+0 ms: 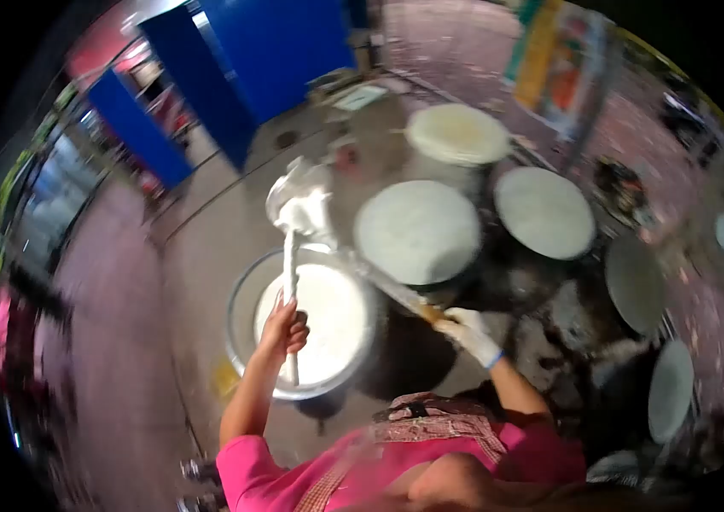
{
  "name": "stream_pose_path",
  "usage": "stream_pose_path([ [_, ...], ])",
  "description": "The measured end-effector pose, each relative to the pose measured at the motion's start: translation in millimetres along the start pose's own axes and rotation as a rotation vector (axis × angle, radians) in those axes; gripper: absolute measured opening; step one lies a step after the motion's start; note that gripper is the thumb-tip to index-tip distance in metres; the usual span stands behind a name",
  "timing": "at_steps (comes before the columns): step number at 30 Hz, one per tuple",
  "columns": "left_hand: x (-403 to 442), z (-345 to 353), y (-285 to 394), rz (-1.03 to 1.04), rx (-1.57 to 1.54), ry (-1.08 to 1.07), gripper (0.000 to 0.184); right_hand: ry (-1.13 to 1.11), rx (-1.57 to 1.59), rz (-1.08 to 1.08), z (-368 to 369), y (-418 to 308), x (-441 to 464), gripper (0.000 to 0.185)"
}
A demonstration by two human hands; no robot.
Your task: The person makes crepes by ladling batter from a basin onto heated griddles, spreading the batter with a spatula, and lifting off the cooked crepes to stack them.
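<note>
Ladle [304, 213] sits in the clenched left hand [283, 329], its handle [289, 269] over the bowl [241, 333], the gloved right hand [471, 334] curls round a stick [400, 294], and 3 round pans [417, 230] look already coated, with plenty of white liquid [328, 311] seemingly left.
</note>
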State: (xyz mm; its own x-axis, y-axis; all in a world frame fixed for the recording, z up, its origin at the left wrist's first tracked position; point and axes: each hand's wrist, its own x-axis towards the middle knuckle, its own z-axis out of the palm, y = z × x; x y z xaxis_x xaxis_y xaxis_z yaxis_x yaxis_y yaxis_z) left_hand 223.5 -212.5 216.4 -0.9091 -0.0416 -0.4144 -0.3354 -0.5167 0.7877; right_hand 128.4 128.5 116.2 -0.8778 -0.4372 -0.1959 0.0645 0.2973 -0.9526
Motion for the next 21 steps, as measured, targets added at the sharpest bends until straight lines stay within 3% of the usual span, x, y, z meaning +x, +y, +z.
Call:
stream_pose_path([
  [1,22,1,-19,-0.104,-0.085,-0.062,0.033,-0.008,0.021,0.051,-9,14,-3,0.027],
  [3,50,37,-44,-0.382,-0.354,-0.077,0.008,0.013,0.018,0.113,-30,53,-21,0.031],
  [4,65,53,-57,-0.670,-0.719,-0.194,0.023,0.022,0.004,0.154,-41,92,-34,0.033],
  [5,85,60,-79,-0.885,-0.829,-0.318,0.035,0.058,-0.064,0.242,-56,100,-64,0.035],
  [7,101,113,-128,-0.934,-0.874,-0.186,0.037,0.172,-0.254,0.103,-88,170,-121,0.039],
  [9,127,164,-184,-1.131,-0.960,-0.261,0.031,0.154,-0.358,0.044,-129,237,-189,0.038],
  [10,131,201,-205,-1.183,-0.943,-0.454,0.026,0.169,-0.497,-0.028,-151,256,-227,0.038],
  [11,144,236,-228,-1.212,-1.023,-0.378,0.029,0.208,-0.821,-0.165,-168,274,-268,0.038],
  [13,165,319,-271,-1.337,-1.068,-0.337,0.033,0.535,-0.395,0.535,-195,278,-335,0.039],
  [15,194,397,-305,-1.337,-0.898,-0.502,0.036,0.707,-0.600,0.761,-238,248,-385,0.041],
  [17,224,472,-323,-1.415,-0.648,-0.724,0.037,0.945,-0.601,0.907,-275,249,-408,0.041],
  [19,265,542,-348,-1.288,-0.217,-0.800,0.033,1.177,-0.498,0.857,-311,250,-415,0.037],
  [21,301,608,-377,-0.927,0.284,-0.856,0.021,1.390,-0.378,0.702,-349,208,-401,0.037],
])
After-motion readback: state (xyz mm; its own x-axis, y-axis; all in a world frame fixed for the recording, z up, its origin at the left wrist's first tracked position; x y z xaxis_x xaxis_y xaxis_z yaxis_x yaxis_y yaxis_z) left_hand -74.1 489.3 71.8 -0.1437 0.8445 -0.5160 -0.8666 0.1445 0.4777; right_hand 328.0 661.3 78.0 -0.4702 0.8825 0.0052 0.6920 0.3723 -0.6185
